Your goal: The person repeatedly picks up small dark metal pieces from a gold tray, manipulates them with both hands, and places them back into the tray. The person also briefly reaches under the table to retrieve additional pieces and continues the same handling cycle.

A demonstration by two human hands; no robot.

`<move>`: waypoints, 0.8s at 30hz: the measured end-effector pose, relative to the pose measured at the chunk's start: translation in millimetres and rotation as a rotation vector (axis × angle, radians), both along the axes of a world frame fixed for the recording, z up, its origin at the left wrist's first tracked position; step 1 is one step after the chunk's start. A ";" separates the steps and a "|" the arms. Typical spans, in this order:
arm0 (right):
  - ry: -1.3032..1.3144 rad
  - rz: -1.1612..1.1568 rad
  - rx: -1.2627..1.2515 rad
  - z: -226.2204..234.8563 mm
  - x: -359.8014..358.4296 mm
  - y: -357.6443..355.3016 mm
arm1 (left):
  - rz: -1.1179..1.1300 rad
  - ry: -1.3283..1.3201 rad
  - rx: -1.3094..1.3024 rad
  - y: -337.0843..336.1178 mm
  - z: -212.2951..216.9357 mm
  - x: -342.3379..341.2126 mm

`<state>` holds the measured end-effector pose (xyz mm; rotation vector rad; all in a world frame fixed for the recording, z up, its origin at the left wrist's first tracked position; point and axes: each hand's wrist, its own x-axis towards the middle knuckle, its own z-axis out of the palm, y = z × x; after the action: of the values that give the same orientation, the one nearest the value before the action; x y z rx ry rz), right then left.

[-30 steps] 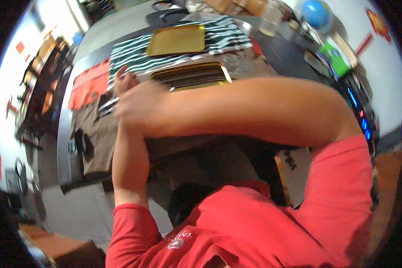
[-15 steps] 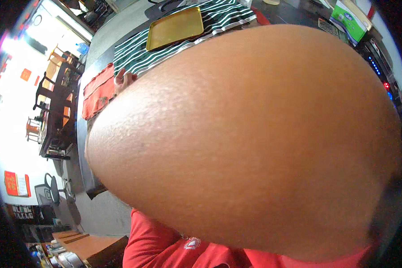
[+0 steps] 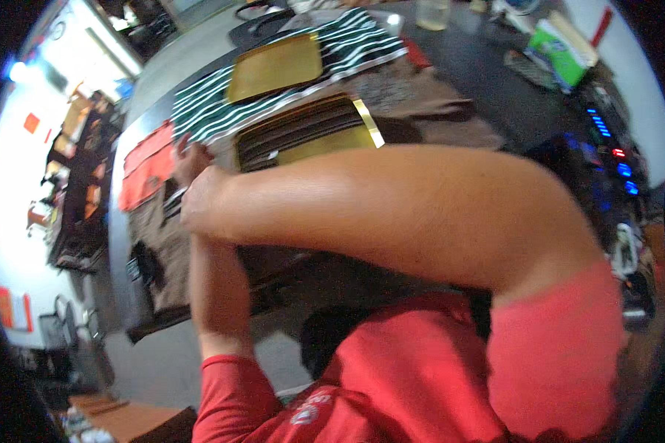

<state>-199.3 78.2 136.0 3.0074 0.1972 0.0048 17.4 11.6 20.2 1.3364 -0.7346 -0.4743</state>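
My right arm reaches across to the left, and my right hand (image 3: 203, 203) lies over my left wrist area. Just beyond it shows part of my left hand (image 3: 191, 159), beside the red cloth (image 3: 144, 166). Blur and overlap hide the fingers of both hands, so I cannot tell whether they hold anything. A small dark-and-light striped thing (image 3: 174, 203) sits by the right hand. To the right of my hands, a gold tray (image 3: 369, 122) with long dark strips (image 3: 295, 136) in it is partly covered by my right forearm.
A second gold tray (image 3: 273, 66) rests on a green-and-white striped cloth (image 3: 362, 37) farther back. Brown cloth (image 3: 428, 111) covers part of the dark table (image 3: 465, 44). A green-and-white package (image 3: 561, 55) and lit electronics (image 3: 613, 151) stand at the right.
My right arm, which filled most of the view, has dropped lower and away from the camera. The near tray, both hands and my left forearm have come into sight.
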 end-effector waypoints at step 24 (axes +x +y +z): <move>-0.930 -2.764 0.490 -385.4 -681.5 203.9 | 0.135 -1.118 0.223 -39.1 -71.1 108.4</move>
<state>-880.8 282.1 -249.4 0.5598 -3.2443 0.9081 125.8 -27.5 -50.8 1.8296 -1.5061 0.3813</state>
